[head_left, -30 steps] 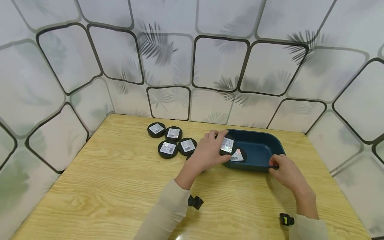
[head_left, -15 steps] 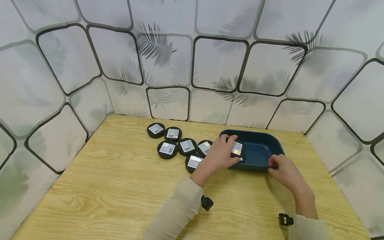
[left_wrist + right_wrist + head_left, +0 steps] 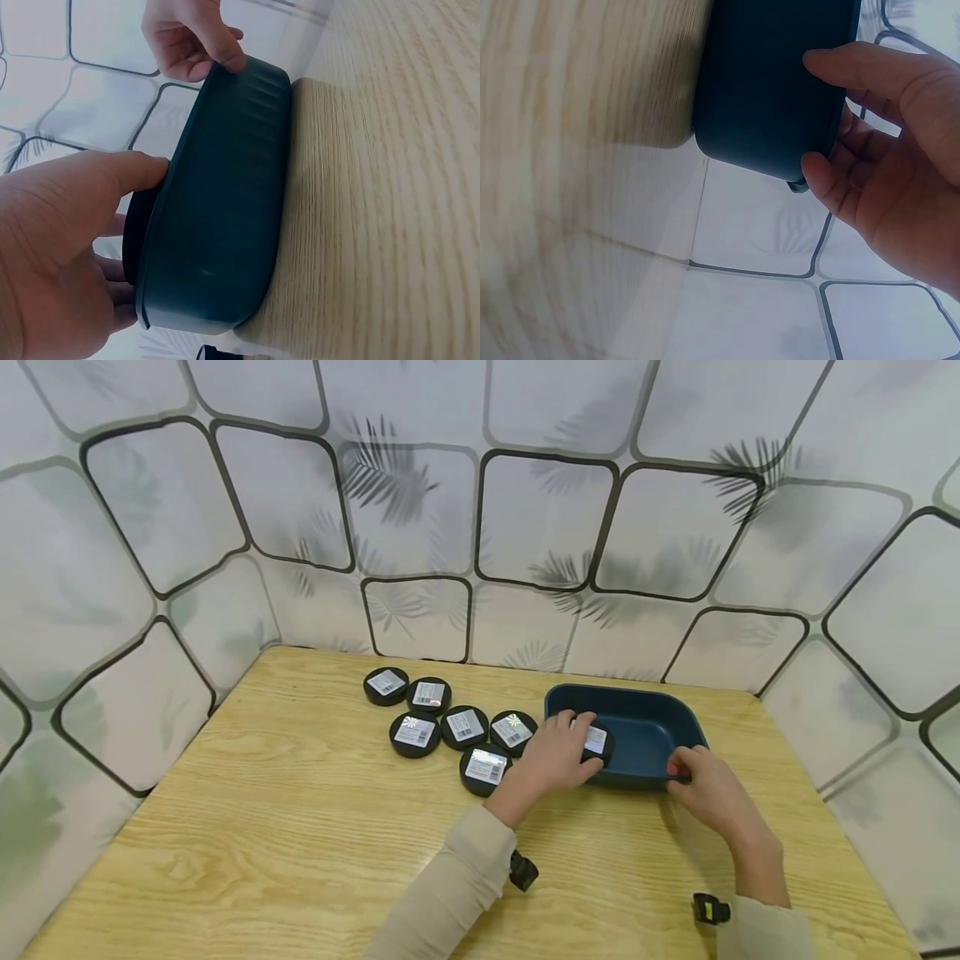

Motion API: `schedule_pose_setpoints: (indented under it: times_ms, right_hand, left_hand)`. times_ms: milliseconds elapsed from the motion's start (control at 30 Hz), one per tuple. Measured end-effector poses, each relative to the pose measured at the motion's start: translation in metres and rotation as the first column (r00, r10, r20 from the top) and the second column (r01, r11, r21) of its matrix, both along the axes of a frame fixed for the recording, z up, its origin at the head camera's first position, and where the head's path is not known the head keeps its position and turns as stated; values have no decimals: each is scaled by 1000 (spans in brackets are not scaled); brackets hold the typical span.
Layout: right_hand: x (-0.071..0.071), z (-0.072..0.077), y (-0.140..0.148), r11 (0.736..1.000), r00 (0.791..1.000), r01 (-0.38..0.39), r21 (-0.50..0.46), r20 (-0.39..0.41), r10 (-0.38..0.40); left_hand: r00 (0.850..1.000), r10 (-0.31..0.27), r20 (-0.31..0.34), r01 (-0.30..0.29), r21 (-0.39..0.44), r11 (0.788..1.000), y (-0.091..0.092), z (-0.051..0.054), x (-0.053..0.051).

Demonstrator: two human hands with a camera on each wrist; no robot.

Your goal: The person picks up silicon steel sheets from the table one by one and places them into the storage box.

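Observation:
A round black tin (image 3: 597,740) with a white label is in my left hand (image 3: 555,753), its thumb on the near side and fingers on the far side. Hand and tin are at the left end of a dark blue bin (image 3: 643,781). In the left wrist view the dark edge of the tin (image 3: 136,232) shows at the bin's rim, between thumb and fingers. At the bin's front right corner my right hand (image 3: 712,789) pinches the rim. The right wrist view shows that thumb against the bin's outer wall (image 3: 772,82). Whatever lies under the held tin is hidden.
Several similar black tins lie label up on the wooden table (image 3: 285,827), left of the bin; the closest are one tin (image 3: 513,732) and another (image 3: 486,768) near my left wrist. A patterned wall covering (image 3: 420,618) rises behind the table.
My left hand has moved right and down with the tin, lowering it into the bin's left end, over a tin seen there earlier. The right hand keeps its grip on the rim.

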State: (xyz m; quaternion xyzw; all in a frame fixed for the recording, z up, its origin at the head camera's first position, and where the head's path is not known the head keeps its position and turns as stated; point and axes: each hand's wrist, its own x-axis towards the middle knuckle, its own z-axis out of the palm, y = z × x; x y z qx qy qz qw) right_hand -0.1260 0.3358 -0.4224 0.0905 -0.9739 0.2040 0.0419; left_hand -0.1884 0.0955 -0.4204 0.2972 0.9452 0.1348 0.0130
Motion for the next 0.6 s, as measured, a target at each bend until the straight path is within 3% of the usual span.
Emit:
schedule_pose_setpoints:
  times_ms: [600]
  right_hand:
    - [2,0,-1,1000,1000,7,-9,9,-7]
  left_hand:
    - [999,-37,28,36,26,999,-4,-6,1]
